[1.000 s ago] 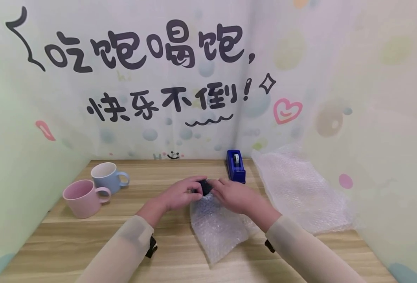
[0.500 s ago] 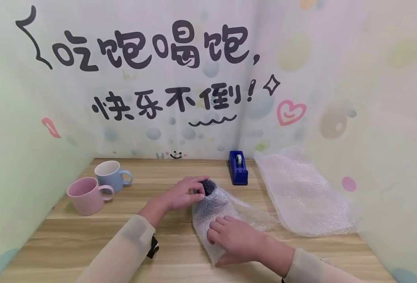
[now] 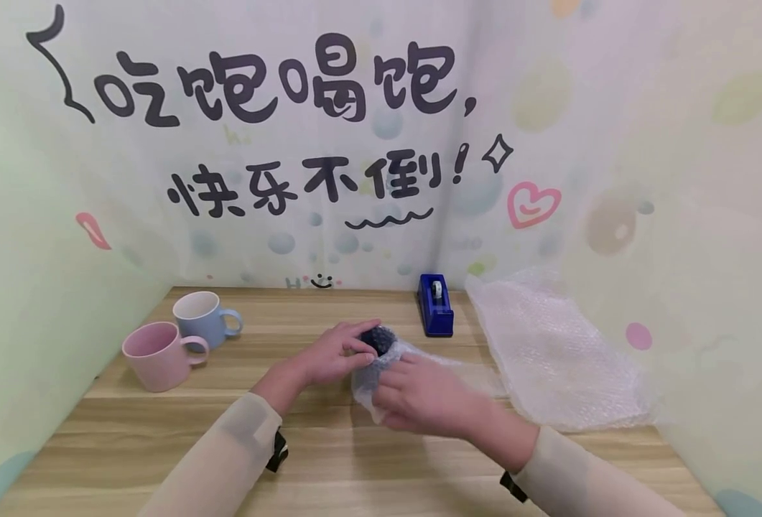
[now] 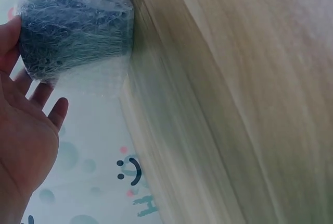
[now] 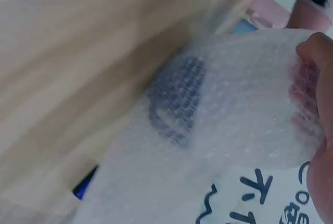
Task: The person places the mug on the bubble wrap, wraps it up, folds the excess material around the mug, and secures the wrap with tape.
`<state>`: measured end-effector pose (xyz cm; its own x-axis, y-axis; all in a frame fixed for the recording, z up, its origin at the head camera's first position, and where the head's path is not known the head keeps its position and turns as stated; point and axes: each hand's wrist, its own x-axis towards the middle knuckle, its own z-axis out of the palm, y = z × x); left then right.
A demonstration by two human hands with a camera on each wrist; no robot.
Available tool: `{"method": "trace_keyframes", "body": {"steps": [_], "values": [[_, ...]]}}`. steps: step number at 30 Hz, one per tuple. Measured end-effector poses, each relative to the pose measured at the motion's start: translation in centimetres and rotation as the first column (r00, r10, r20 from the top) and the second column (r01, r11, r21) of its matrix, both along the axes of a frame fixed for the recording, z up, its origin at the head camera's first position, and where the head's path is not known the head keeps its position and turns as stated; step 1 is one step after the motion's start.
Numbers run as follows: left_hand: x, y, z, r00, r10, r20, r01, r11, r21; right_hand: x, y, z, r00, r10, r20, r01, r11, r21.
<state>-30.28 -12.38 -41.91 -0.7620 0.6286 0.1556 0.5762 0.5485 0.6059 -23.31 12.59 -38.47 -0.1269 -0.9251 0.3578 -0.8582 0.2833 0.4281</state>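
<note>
A dark mug (image 3: pixel 378 340) lies wrapped in bubble wrap (image 3: pixel 363 382) at mid-table; a curved handle-like shape shows through in the right wrist view. My left hand (image 3: pixel 329 355) holds it by the open end, thumb and fingers about the rim; in the left wrist view the other fingers of the hand (image 4: pixel 26 135) spread beneath the wrapped mug (image 4: pixel 78 31). With my right hand (image 3: pixel 426 395) I pinch the loose flap of the wrap. In the right wrist view, fingers show blurrily through that bubble wrap (image 5: pixel 250 94), with the thumb on the near side.
Pink mug (image 3: pixel 156 357) and light blue mug (image 3: pixel 200 319) stand together at the left. Behind the work, near the wall, is a blue tape dispenser (image 3: pixel 435 307). Another sheet of bubble wrap (image 3: pixel 555 352) lies at the right, against the side wall.
My right hand left the mug's open end, went down to the near flap of the wrap, and now brings that flap up and over the mug. The left hand stays at the rim.
</note>
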Motion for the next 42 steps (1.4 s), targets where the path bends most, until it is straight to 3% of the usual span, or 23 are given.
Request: {"method": "trace_keyframes", "body": {"steps": [4,9,13,20,27,29,32,35,38,42], "values": [[0.1,-0.1,0.0,1.000,0.001,0.003,-0.001,1.000,-0.026,-1.6,-0.9,1.5,0.997,-0.080,0.007,0.081,0.993,-0.090],[0.0,-0.2,-0.5,0.999,-0.051,-0.001,0.051,0.996,0.068,-3.7,-1.9,1.8,0.989,-0.137,0.063,0.147,0.971,-0.191],[0.0,-0.1,-1.0,0.996,-0.079,-0.032,0.082,0.986,0.146,-4.6,-2.3,1.7,0.975,-0.206,0.078,0.218,0.956,-0.197],[0.3,-0.2,-1.5,1.000,-0.009,-0.010,0.010,0.991,0.134,-5.3,-2.5,1.5,0.959,-0.258,0.118,0.278,0.938,-0.208],[0.2,0.5,-1.6,0.998,0.042,0.053,-0.051,0.982,0.180,-5.2,-1.5,1.8,0.954,-0.274,0.126,0.301,0.865,-0.401],[0.2,0.7,-1.6,0.995,0.058,0.078,-0.073,0.977,0.202,-4.8,-0.8,1.9,0.961,-0.256,0.103,0.275,0.861,-0.428],[0.2,0.9,-1.6,0.991,0.078,0.106,-0.100,0.970,0.222,-4.2,0.2,1.5,0.964,-0.254,0.073,0.263,0.889,-0.375],[0.2,1.0,-1.6,0.988,0.084,0.128,-0.112,0.967,0.231,-3.8,0.8,0.7,0.949,-0.299,0.101,0.315,0.918,-0.241],[0.3,0.9,-1.7,0.986,0.091,0.140,-0.121,0.966,0.229,-3.7,0.9,-0.3,0.919,-0.358,0.164,0.375,0.922,-0.094],[0.5,0.8,-1.6,0.986,0.102,0.135,-0.130,0.969,0.212,-3.9,0.6,-1.4,0.898,-0.366,0.242,0.375,0.927,0.011]]}}
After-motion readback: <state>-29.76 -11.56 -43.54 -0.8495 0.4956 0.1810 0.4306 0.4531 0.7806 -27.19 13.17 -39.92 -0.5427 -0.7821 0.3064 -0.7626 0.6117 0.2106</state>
